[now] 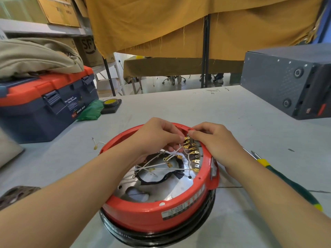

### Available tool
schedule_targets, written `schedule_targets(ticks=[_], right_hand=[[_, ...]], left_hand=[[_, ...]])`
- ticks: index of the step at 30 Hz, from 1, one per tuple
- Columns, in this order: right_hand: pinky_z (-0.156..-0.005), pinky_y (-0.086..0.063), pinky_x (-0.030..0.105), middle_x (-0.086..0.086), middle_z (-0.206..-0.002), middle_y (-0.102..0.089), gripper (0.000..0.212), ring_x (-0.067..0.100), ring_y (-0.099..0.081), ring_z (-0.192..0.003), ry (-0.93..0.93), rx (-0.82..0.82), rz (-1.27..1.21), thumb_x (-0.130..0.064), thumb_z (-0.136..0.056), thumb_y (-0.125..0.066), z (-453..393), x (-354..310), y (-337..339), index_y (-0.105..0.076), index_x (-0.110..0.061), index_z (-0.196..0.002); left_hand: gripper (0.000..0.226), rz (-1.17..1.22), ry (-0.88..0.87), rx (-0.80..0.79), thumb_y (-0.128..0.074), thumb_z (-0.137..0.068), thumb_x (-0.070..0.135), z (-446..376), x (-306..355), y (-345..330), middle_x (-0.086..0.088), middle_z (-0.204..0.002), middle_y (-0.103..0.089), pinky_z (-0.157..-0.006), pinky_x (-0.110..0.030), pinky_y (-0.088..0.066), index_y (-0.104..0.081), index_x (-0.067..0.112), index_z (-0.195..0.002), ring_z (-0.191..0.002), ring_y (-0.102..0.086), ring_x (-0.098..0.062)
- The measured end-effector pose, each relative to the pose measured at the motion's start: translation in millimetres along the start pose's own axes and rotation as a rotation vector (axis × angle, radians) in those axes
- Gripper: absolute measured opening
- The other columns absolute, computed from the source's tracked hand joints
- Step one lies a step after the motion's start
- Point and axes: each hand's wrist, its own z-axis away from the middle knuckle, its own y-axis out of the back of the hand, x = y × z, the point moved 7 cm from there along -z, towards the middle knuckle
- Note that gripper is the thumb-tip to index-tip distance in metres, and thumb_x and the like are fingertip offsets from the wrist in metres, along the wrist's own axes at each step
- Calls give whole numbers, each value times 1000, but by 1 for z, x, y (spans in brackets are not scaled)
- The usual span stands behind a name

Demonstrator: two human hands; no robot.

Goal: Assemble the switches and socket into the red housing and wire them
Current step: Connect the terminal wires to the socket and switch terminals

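On table: one red housing (154,214) | left hand (155,135) pinches white wire (176,150) | right hand (213,140) pinches brass terminal (186,138) (several).

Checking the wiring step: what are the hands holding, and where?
The left hand pinches a white wire near its brass terminal end, at the housing wall. The right hand fingertips pinch a terminal at the top of the row.

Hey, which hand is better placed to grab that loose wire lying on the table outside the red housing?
Probably the left hand. The loose wire lies on the table left of the red housing, on that hand's side. The right hand sits over the far right rim and would have to cross over.
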Motion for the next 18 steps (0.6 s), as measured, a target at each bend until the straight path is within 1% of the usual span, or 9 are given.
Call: schedule_targets(ticks=[3,11,15,18], right_hand=[[-75,-55,32,1,-88,-72,12,19,-69,-81,0,-3,1,-26,-88,-63,0,0,0,-72,-19,-92],[-72,-54,27,-1,-89,-71,12,16,-68,-81,6,-2,10,-27,-89,-62,0,0,0,-71,-20,-93],[-72,-54,28,0,-89,-71,11,17,-68,-81,5,-2,5,-27,-89,-62,0,0,0,-71,-20,-92],[-72,-55,29,0,-88,-71,11,17,-68,-80,6,0,6,-27,-89,-63,0,0,0,-71,-21,-91]], left_hand=[[16,-5,3,-1,-68,-81,0,0,-1,0,-5,-56,-67,-52,-15,-50,-70,9,-68,-55,-63,-12],[14,-19,1,-8,-68,-81,0,0,-2,0,-7,-59,-68,-53,-15,-50,-70,8,-70,-53,-63,-10],[13,-17,-12,-3,-68,-81,1,0,-1,-1,-8,-59,-68,-53,-16,-50,-70,8,-70,-52,-62,-10],[8,-31,-47,7,-68,-82,1,1,1,-3,-9,-59,-68,-54,-17,-52,-70,5,-75,-52,-61,-11]])
